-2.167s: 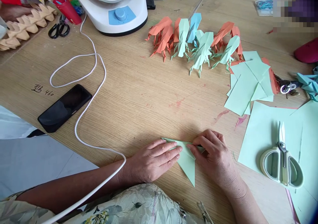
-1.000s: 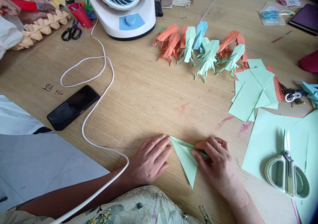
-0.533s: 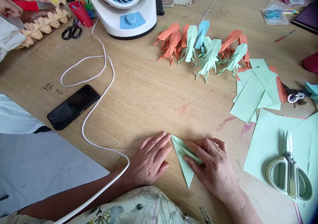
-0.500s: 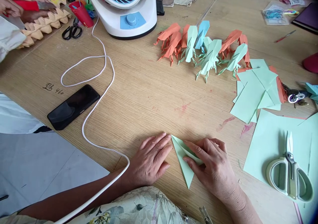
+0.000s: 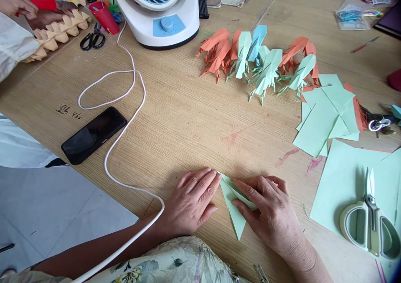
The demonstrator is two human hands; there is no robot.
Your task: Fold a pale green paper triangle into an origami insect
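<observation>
A light green sheet of paper (image 5: pixel 233 212), folded into a narrow triangle, lies on the table between my hands. My right hand (image 5: pixel 266 210) pinches its raised right flap between thumb and index finger. On the other side, my left hand (image 5: pixel 196 199) rests flat with its fingers stretched out, the fingertips at the paper's top corner. Part of the flap is hidden under my right hand. To the right, white-handled scissors (image 5: pixel 369 224) lie on a larger green sheet (image 5: pixel 332 182), below a pile of green paper pieces (image 5: pixel 328 116).
Several folded paper insects in orange, green and blue (image 5: pixel 266 72) stand at the back. A white fan (image 5: pixel 156 28), black phone (image 5: pixel 94 134) and white cable (image 5: pixel 108 166) occupy the left half. Another person's hand (image 5: pixel 19 3) is at the far left, near black scissors (image 5: pixel 93 38).
My left fingertips have slid slightly right, onto the paper's top corner. My right hand keeps its pinch on the flap. The whole view has shifted a little.
</observation>
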